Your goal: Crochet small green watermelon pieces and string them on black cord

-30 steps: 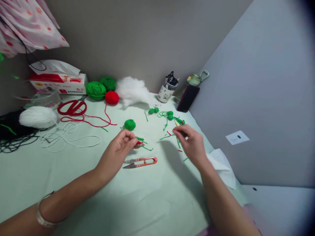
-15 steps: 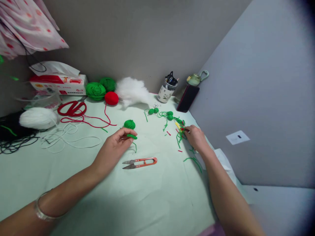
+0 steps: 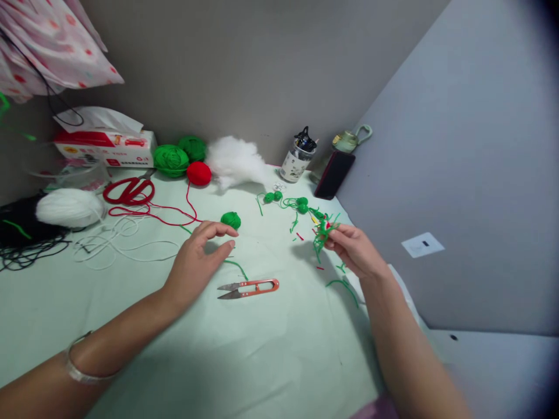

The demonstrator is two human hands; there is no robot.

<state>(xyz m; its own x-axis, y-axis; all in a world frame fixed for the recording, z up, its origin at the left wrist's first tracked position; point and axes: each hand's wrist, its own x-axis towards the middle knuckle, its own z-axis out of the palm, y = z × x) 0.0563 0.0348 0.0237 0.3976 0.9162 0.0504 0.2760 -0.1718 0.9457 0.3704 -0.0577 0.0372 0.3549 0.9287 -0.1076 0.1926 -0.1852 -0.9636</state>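
Observation:
My left hand (image 3: 196,256) hovers over the cloth with thumb and forefinger apart and nothing between them. Just beyond its fingertips lies a small green yarn ball (image 3: 230,220). Below the thumb a green yarn strand (image 3: 237,266) runs toward thread snips (image 3: 248,288) with orange handles, lying with blades apart. At the right, my right hand (image 3: 356,247) pinches a bunch of green yarn strands (image 3: 324,231) with bits of red and white, raised off the table. Its exact shape is hard to make out.
Behind stand a tissue box (image 3: 107,148), green yarn balls (image 3: 171,161), a red ball (image 3: 199,173), white stuffing (image 3: 237,162), a pen cup (image 3: 297,160) and a phone (image 3: 334,176). Red scissors (image 3: 130,191) and white yarn (image 3: 70,207) lie left. Green pieces (image 3: 302,205) and scraps lie right.
My left hand has let go of the small green piece, and its fingers have parted. My right hand has lifted the green bunch from among the scraps on the table.

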